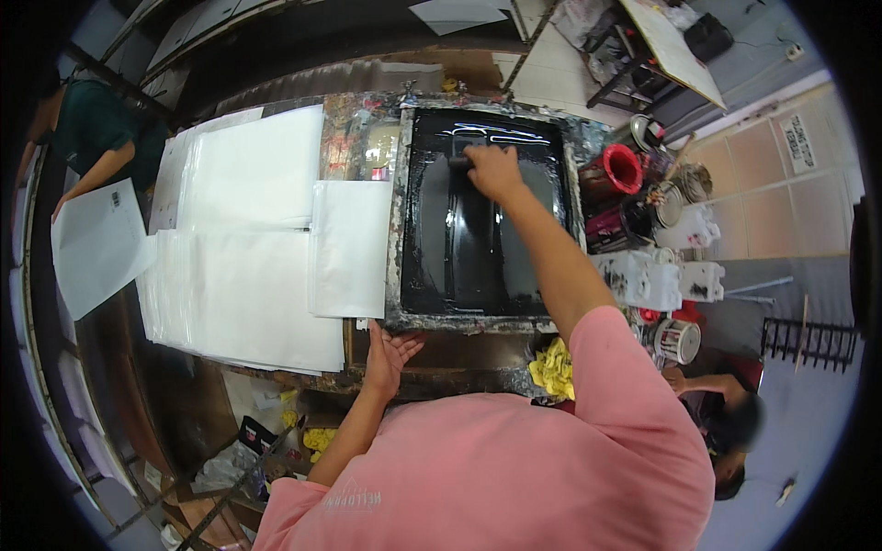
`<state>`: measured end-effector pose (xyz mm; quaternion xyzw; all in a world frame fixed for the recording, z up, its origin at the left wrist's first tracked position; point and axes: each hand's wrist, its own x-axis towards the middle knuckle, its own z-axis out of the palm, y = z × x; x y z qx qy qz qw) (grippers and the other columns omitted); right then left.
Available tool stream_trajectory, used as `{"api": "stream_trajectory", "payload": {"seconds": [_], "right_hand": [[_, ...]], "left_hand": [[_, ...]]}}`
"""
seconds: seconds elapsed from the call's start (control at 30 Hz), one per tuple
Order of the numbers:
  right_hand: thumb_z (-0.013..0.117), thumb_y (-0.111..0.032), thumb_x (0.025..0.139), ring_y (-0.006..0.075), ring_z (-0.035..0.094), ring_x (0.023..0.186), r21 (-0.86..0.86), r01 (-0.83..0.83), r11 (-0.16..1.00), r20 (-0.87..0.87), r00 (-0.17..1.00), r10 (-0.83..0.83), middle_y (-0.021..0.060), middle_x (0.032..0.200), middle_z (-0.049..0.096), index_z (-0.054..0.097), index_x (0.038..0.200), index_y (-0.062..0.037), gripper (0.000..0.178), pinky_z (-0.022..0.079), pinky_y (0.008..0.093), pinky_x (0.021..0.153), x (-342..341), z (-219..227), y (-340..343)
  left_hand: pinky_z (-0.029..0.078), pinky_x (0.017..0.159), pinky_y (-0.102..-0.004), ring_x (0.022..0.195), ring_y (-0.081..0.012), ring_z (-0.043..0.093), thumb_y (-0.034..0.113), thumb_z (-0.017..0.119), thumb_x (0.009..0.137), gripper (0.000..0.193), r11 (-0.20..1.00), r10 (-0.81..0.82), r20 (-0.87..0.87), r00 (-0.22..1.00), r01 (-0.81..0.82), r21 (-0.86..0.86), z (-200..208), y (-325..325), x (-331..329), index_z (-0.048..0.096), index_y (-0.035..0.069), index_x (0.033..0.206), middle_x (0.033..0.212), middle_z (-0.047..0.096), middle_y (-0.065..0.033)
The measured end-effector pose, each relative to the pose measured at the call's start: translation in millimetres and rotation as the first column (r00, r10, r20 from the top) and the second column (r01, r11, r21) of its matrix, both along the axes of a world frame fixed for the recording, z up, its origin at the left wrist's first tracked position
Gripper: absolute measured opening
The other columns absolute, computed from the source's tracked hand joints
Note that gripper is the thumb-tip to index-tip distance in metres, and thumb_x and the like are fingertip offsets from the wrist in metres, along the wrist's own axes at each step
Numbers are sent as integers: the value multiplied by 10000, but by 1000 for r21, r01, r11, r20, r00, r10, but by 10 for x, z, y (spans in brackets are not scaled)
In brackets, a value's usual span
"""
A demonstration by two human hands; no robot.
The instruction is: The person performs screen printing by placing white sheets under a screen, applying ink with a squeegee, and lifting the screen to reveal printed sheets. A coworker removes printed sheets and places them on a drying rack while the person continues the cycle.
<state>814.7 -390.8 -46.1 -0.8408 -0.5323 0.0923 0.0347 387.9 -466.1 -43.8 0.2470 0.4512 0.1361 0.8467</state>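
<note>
A screen-printing frame [395,211] smeared with paint lies flat on the table, its mesh [533,220] coated in glossy black ink. Toward the far side of the mesh, my right hand [496,172] is closed around the dark handle of what looks like a squeegee [457,163]; its lower edge blends into the ink. My left hand [393,356] is beside the frame's near left corner, palm up, fingers spread and holding nothing. Close to it, a white plastic sheet or bag [351,248] rests along the frame's left side.
Stacks of white sheets or bags [257,285] cover the table's left. Beyond them a person [101,138] holds a printed white sheet [101,243]. Ink cans [614,174] and stained white jugs [648,280] crowd the right, with yellow cloth [553,369] nearer. Another person [726,404] is at lower right.
</note>
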Motion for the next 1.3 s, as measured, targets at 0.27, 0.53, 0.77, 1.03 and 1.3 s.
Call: {"api": "stream_trajectory", "payload": {"seconds": [0.27, 0.53, 0.77, 1.03, 1.3], "right_hand": [[758, -214, 867, 288, 668, 1148, 59, -41, 997, -33, 999, 43, 64, 1182, 716, 648, 1335, -144, 486, 407, 547, 1026, -1453, 363, -1516], [775, -188, 868, 262, 638, 1188, 6, 12, 1000, -38, 999, -12, 43, 1204, 685, 655, 1322, -156, 471, 394, 558, 1053, -2062, 273, -2036], [794, -173, 846, 274, 604, 1257, 7, -5, 1000, -51, 999, 5, 64, 1272, 655, 650, 1370, -148, 544, 391, 554, 1084, -2142, 38, -2034], [668, -109, 915, 280, 629, 1159, 309, 7, 951, 136, 989, -52, 54, 1180, 677, 695, 1248, -151, 336, 403, 558, 1050, -1105, -332, -959], [730, -141, 888, 282, 636, 1155, 148, -48, 988, 95, 995, 35, 65, 1194, 674, 647, 1299, -161, 420, 415, 538, 1017, -793, -157, -803]], "left_hand": [[487, 1141, -452, 1321, -333, 626, 865, 316, 1005, 1030, 994, -112, 109, 988, 110, 26, -4, 116, -7, 427, -42, 1479, 1380, 645, -249], [479, 1164, -489, 1372, -374, 577, 900, 413, 952, 1132, 988, -79, 93, 993, 90, -125, -263, 114, 31, 318, -46, 1566, 1453, 575, -272], [472, 1172, -509, 1393, -413, 545, 947, 404, 908, 1328, 970, -51, 44, 998, 60, -234, -506, 181, 20, 28, -82, 1657, 1546, 462, -316], [462, 1181, -517, 1390, -412, 541, 932, 383, 928, 1311, 967, 20, -136, 991, -54, -248, -350, 122, 111, 12, -95, 1654, 1527, 474, -309], [463, 1178, -513, 1445, -414, 506, 884, 410, 963, 1240, 973, 32, -124, 992, -59, -223, -256, 74, 113, 8, -50, 1673, 1580, 438, -311]]}}
